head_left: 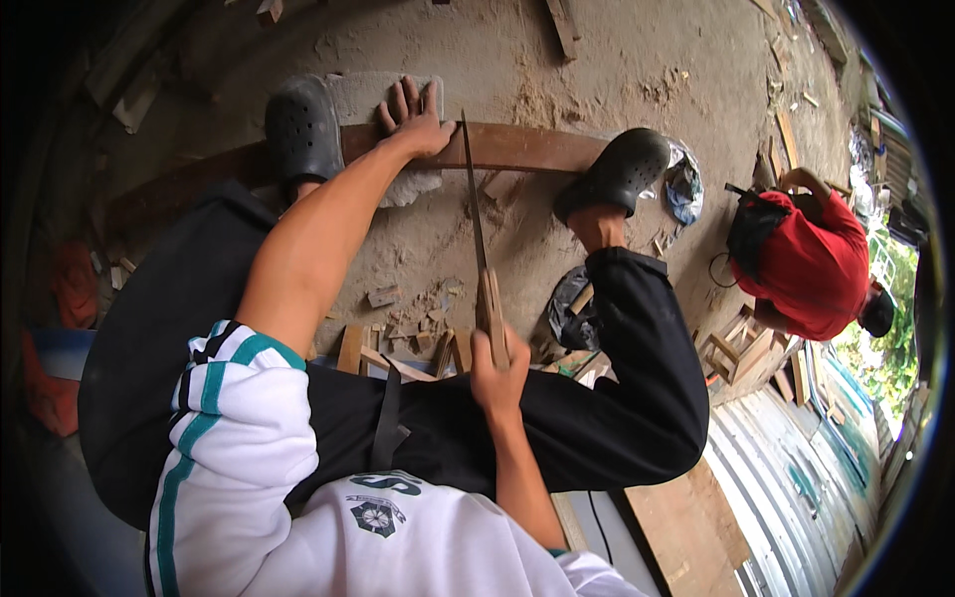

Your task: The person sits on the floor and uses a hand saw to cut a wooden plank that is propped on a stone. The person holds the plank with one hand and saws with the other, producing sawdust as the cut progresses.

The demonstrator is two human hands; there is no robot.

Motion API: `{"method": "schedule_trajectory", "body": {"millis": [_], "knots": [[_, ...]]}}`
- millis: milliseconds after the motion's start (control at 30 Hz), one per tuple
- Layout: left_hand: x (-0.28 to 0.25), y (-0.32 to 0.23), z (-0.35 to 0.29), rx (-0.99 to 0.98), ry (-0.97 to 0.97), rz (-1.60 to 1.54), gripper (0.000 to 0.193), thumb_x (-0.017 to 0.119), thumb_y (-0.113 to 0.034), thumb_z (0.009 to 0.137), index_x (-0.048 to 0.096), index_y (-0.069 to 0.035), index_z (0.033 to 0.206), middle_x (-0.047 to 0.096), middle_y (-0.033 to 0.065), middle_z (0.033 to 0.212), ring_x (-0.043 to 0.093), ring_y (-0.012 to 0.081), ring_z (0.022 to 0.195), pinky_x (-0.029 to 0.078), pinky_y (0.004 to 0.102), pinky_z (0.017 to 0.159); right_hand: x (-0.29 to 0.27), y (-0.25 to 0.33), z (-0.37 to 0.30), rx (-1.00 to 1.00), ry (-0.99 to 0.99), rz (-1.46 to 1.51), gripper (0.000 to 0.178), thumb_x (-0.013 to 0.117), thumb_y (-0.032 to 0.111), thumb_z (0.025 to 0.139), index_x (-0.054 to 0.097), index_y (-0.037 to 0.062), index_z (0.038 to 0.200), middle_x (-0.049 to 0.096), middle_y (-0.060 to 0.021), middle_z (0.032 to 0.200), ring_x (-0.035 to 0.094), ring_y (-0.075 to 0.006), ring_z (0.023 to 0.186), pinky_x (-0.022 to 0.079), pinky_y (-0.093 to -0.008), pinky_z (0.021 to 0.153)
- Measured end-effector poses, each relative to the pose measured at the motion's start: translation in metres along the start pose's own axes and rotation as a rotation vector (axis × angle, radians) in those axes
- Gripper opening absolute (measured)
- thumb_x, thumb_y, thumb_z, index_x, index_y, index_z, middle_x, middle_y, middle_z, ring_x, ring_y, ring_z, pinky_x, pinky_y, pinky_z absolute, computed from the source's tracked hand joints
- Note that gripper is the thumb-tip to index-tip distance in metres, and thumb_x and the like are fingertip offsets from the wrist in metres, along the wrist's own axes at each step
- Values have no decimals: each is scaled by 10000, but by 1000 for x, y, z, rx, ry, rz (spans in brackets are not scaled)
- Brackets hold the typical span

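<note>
The saw (474,199) ran straight ahead from the right hand (497,366), its long axis pointing away from the body and its far end lying over the plank (532,147), whose own length stretched left to right; the two crossed nearly square. The right hand was wrapped around the saw's handle, fingers curled closed on it, well back from the wood. The left hand (416,129) was much nearer the crossing, just left of the blade: it held nothing, but lay flat with fingers spread, its heel on the plank and its fingertips over a pale block (363,92) that showed on both sides of the plank. Whether the teeth touched the wood could not be told. Counted, there were one saw, one plank, two hands on the work and two dark shoes, the left shoe (303,119) and the right shoe (627,171), both set on the plank with the crossing between them. One co-worker (811,254) in red bent over at the right; wood scraps (423,316) lay about, too many to count.
</note>
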State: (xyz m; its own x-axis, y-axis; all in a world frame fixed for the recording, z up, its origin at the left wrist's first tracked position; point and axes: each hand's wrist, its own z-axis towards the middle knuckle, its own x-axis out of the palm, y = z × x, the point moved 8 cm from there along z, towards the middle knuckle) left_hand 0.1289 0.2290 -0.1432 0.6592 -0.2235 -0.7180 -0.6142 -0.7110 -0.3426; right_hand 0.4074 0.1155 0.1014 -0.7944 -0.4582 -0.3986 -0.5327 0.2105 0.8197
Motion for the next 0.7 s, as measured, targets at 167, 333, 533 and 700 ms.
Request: {"method": "schedule_trajectory", "body": {"millis": [167,333,533,700], "knots": [[4,-5,2,29,-7,-6,892,461,-506,967,-84,-165,1585,-241,214,1605,-259,391,1473,-142,624,1129,35,-21,89,-3,38,-97,147,582,92,873,572,-1,759,512,-91,571,500,-121,540,427,-339,533],[-2,-2,-3,-3,-8,-27,893,474,-485,967,-80,-159,1586,-223,207,1613,-250,382,1478,-148,607,1136,-3,-5,-15,-38,-4,-60,122,584,64,874,591,-26,793,513,-27,623,507,-91,614,413,-312,563],[0,-8,3,41,-41,-28,890,479,-483,965,-63,-149,1587,-205,213,1616,-241,389,1480,-144,607,1139,27,-24,76,-13,35,-91,140,589,97,874,581,-14,788,483,-54,580,486,-119,565,417,-337,542],[-3,0,-2,20,-37,-49,887,480,-478,964,-56,-148,1587,-203,212,1618,-240,385,1481,-143,611,1137,0,-1,-9,-36,-7,-81,123,595,92,862,587,-9,793,514,-88,587,505,-125,564,433,-337,552]]}}
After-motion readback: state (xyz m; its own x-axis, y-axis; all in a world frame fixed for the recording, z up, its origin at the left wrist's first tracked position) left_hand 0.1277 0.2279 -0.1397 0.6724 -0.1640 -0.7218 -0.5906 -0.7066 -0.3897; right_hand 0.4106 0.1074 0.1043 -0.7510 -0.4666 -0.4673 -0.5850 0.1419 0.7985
